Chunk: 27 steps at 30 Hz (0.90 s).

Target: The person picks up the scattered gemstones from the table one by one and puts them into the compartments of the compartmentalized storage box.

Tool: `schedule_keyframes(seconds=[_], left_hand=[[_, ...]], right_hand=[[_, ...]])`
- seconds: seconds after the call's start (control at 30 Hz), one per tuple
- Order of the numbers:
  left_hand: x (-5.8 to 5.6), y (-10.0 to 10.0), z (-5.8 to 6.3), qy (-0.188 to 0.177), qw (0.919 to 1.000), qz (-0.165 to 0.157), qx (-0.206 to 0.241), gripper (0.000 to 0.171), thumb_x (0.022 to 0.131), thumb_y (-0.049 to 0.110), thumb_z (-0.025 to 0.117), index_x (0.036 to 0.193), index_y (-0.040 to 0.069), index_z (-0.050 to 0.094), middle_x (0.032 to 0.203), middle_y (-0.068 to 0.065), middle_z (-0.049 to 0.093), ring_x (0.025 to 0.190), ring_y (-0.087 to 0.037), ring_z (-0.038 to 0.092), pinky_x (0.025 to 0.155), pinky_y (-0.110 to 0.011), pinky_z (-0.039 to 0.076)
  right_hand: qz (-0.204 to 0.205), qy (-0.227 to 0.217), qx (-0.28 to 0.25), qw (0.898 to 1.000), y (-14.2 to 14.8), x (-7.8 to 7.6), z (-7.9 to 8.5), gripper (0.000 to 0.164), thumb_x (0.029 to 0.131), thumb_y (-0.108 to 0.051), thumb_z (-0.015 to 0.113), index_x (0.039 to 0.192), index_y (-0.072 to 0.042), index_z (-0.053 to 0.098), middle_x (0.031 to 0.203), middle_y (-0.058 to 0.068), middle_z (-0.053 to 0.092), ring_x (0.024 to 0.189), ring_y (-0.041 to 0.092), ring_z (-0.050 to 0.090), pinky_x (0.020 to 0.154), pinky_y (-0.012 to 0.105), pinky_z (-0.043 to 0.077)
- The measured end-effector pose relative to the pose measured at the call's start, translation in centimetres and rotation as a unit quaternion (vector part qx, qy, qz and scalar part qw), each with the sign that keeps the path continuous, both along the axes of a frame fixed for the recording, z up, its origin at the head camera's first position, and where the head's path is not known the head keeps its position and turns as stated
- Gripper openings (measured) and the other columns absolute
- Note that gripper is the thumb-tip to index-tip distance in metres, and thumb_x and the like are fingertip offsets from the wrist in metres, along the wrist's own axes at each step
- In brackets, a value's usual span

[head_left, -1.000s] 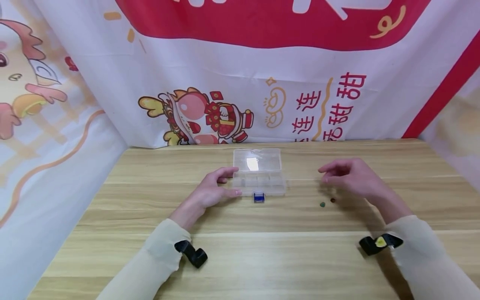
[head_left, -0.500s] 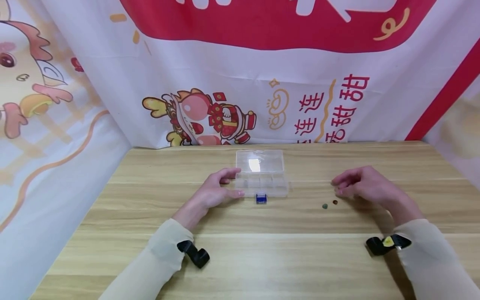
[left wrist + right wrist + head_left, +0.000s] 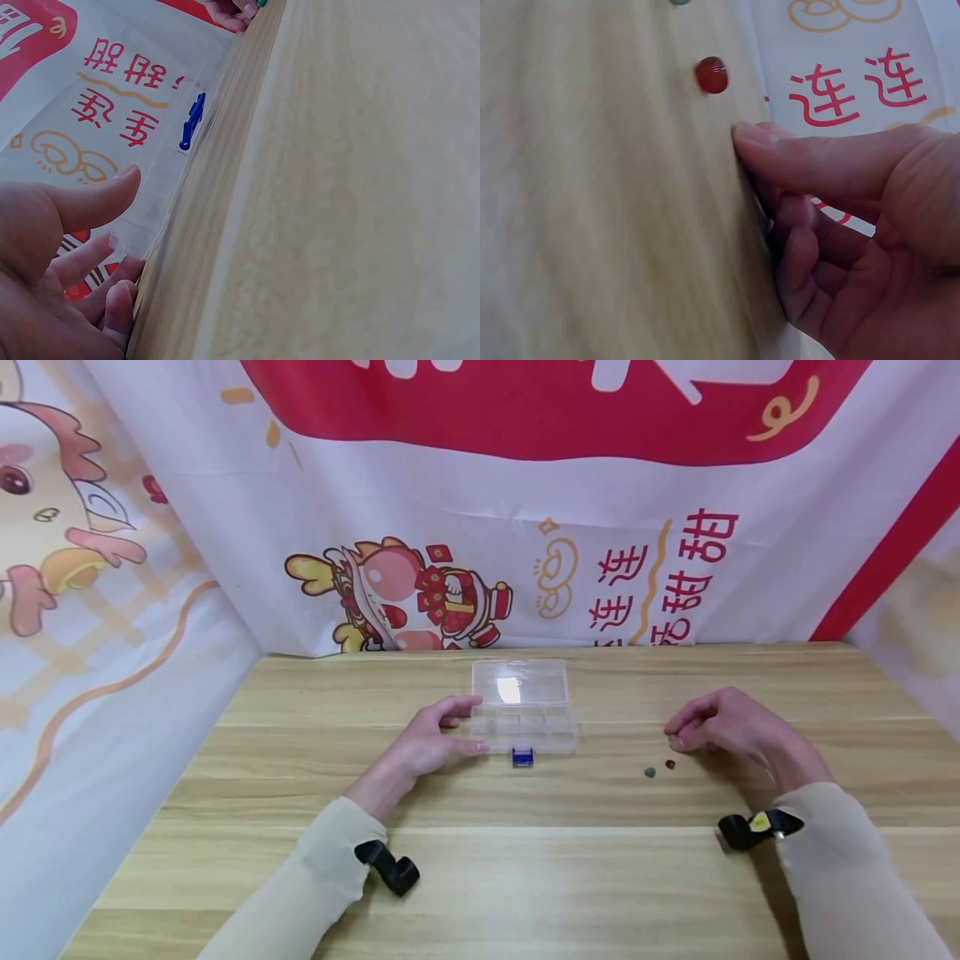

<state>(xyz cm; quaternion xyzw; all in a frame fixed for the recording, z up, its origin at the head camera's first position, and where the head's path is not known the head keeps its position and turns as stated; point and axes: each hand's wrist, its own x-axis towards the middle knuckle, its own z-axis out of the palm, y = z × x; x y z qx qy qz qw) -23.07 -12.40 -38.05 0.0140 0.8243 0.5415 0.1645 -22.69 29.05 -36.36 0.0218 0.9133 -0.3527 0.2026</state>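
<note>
In the head view, a clear plastic compartment box (image 3: 551,747) lies with its lid (image 3: 540,681) raised at the back and a blue latch (image 3: 522,757) at the front. My left hand (image 3: 431,743) holds its left end, thumb at the front corner and fingers along the side and back. My right hand (image 3: 720,727) is low at the tabletop with thumb and forefinger tips brought together; I cannot tell whether something small sits between them. Close to those fingertips lie a reddish-brown bead (image 3: 670,764) and a green bead (image 3: 649,772). The right wrist view shows the red bead (image 3: 712,75) just beyond the thumb.
The wood-grain table (image 3: 480,877) spreads in front of both arms. A white printed cloth (image 3: 262,527) with red lettering hangs behind the table and at its sides. Black camera mounts (image 3: 386,867) sit on both sleeved wrists.
My right hand has come down and slightly right to the tabletop, and its thumb and forefinger have closed together. My left hand stays at the box; the two beads lie where they were.
</note>
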Motion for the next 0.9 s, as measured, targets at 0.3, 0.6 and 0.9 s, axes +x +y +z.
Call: schedule_keyframes(seconds=[0.3, 0.6, 0.9], left_hand=[[-0.07, -0.17, 0.11, -0.001, 1.0, -0.001, 0.001, 0.067, 0.076, 0.021, 0.085, 0.135, 0.036, 0.056, 0.137, 0.009, 0.052, 0.13, -0.021, 0.04, 0.115, -0.047, 0.031], [-0.09, -0.23, 0.2, 0.0, 1.0, -0.001, 0.001, 0.067, 0.076, 0.021, 0.085, 0.135, 0.035, 0.057, 0.136, 0.008, 0.053, 0.129, -0.021, 0.04, 0.115, -0.047, 0.031], [-0.02, -0.04, 0.1, -0.005, 1.0, 0.0, 0.004, 0.067, 0.077, 0.02, 0.085, 0.135, 0.035, 0.056, 0.136, 0.009, 0.053, 0.129, -0.021, 0.04, 0.115, -0.046, 0.031]], right_hand=[[-0.006, -0.021, 0.007, 1.0, -0.16, -0.51, 0.37, 0.031, 0.085, -0.03, 0.077, 0.112, -0.015, 0.074, 0.107, 0.004, 0.071, 0.099, 0.026, 0.054, 0.085, 0.035, 0.042], [-0.019, -0.026, 0.014, 0.999, -0.38, -0.84, 0.65, 0.037, 0.082, -0.033, 0.079, 0.114, -0.016, 0.073, 0.119, 0.009, 0.067, 0.107, 0.028, 0.05, 0.094, 0.045, 0.039], [-0.021, -0.035, 0.013, 0.999, -0.59, -0.8, 0.72, 0.034, 0.082, -0.03, 0.079, 0.111, -0.013, 0.072, 0.115, 0.01, 0.066, 0.107, 0.029, 0.048, 0.095, 0.048, 0.036]])
